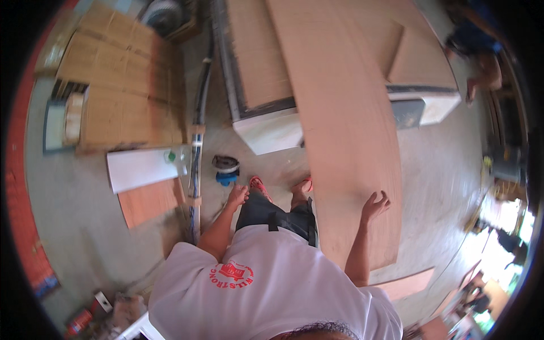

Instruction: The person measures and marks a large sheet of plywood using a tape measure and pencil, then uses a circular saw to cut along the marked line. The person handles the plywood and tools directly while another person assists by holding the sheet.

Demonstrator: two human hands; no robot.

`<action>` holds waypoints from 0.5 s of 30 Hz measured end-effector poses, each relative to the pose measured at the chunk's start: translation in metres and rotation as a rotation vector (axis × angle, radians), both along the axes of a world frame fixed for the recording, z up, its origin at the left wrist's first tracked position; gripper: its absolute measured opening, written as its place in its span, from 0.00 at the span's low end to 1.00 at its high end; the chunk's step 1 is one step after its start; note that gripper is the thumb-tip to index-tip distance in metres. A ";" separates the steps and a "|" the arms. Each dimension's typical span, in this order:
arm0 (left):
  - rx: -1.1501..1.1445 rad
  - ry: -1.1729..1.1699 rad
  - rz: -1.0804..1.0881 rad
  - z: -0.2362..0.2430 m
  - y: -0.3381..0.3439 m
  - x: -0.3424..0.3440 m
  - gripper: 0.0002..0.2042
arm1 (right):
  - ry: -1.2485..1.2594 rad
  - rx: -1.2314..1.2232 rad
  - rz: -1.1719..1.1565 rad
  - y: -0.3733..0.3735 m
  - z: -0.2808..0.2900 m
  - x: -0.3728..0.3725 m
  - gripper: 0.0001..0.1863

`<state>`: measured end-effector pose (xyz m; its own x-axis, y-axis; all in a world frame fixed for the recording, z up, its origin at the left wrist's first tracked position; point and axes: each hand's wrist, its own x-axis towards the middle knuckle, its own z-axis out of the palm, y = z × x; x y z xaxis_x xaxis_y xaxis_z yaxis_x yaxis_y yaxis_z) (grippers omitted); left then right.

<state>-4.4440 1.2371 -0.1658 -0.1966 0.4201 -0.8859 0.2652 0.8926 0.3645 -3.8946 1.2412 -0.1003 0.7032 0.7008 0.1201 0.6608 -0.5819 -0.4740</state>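
My right hand (375, 207) is over the long plywood sheet (351, 113), its fingers bent but apart. It holds nothing, and whether it touches the wood I cannot tell. The sheet reaches from the far side, across a worktable, to beside my right leg. My left hand (239, 196) hangs by my left thigh, its fingers curled into a loose fist with nothing visible in them. Just beyond it on the floor is a dark power tool (226, 164) with a blue part (226, 179), too blurred to name exactly.
The worktable (266, 130) with white sides stands ahead, more boards (422, 56) on top. Flattened cardboard (122, 107), a white panel (141, 168) and a reddish board (150, 201) lie left, beside a long dark bar (197, 141). Another person (481, 51) is at the far right.
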 end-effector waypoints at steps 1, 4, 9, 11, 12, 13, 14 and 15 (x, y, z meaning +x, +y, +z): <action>-0.012 0.008 0.058 -0.003 -0.014 -0.011 0.19 | 0.004 0.023 0.091 0.002 0.004 -0.023 0.19; -0.001 -0.018 0.250 -0.015 -0.061 -0.037 0.20 | 0.210 0.026 0.324 0.010 0.013 -0.096 0.16; 0.007 -0.087 0.539 -0.040 -0.129 -0.073 0.19 | 0.518 -0.116 0.664 0.011 0.026 -0.217 0.13; -0.015 -0.112 0.656 -0.055 -0.149 -0.090 0.19 | 0.555 -0.231 0.776 0.009 0.026 -0.256 0.14; -0.031 -0.118 0.705 -0.062 -0.159 -0.096 0.19 | 0.545 -0.309 0.793 0.007 0.023 -0.273 0.12; -0.047 -0.120 0.746 -0.071 -0.166 -0.103 0.19 | 0.553 -0.340 0.810 0.005 0.021 -0.286 0.12; -0.061 -0.116 0.778 -0.083 -0.171 -0.111 0.20 | 0.561 -0.373 0.817 0.001 0.017 -0.298 0.12; -0.106 -0.100 0.795 -0.097 -0.172 -0.119 0.20 | 0.571 -0.405 0.816 -0.001 0.011 -0.307 0.12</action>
<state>-4.5630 1.0655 -0.2631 -0.3188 0.1011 -0.9424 -0.4928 0.8317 0.2559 -4.2016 1.2400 -0.0894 -0.1167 0.8976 -0.4251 0.6626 -0.2486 -0.7066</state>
